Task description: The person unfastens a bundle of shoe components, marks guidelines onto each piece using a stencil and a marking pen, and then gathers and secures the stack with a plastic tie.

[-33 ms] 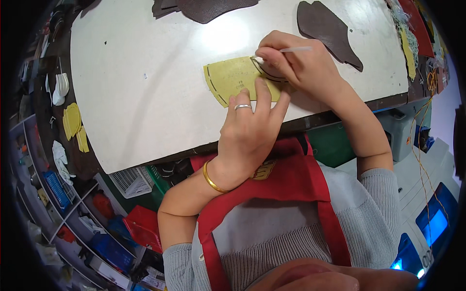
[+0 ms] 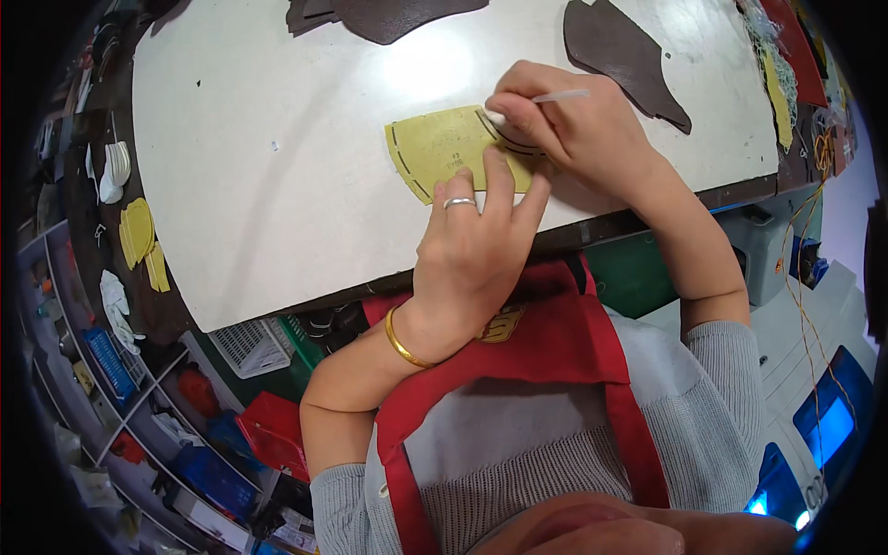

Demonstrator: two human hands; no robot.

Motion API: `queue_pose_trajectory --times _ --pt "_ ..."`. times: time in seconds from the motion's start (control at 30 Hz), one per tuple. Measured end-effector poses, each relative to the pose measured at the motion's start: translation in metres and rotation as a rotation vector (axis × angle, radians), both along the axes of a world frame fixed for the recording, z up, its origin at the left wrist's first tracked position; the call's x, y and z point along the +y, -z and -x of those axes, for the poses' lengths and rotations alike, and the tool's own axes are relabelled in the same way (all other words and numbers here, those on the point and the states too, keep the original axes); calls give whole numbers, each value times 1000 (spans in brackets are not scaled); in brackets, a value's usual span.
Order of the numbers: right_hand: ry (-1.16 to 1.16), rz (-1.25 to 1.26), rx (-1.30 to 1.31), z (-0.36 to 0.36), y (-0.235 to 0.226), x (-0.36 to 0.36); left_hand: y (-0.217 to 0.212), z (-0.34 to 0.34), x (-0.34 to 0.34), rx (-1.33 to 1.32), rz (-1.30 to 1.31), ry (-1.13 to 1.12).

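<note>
A yellow pattern piece with curved sides and dark slots along its edges lies on the white tabletop. Spread across its near edge, my left hand presses it down with the fingers apart. My right hand grips a slim, pale pen between thumb and fingers. The pen's front end is over the slots at the piece's upper right, and its exact tip is hard to make out. My right fingers cover part of that right side.
Dark brown leather pieces lie at the far right, with more leather pieces at the far edge. Yellow pattern pieces and a white cloth sit left of the board. Cords hang at the right.
</note>
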State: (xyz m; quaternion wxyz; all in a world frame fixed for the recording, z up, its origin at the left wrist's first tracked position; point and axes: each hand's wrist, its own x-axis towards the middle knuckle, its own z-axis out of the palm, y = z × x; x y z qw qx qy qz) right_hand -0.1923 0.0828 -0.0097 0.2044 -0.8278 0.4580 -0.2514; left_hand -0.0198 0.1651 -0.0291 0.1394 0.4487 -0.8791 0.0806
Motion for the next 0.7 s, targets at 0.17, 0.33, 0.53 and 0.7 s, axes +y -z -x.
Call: queue_pose_trajectory --times 0.17,0.33,0.53,0.7 --pt "-38 92 75 20 -9 21 -11 -1 -3 -47 -50 -11" --pt "68 145 132 46 -12 46 -9 -4 -6 5 -32 4" --pt "176 -162 -122 44 -22 41 -7 -5 -12 7 49 35" --pt "220 -260 -154 13 -14 10 -4 -10 -22 85 144 71"
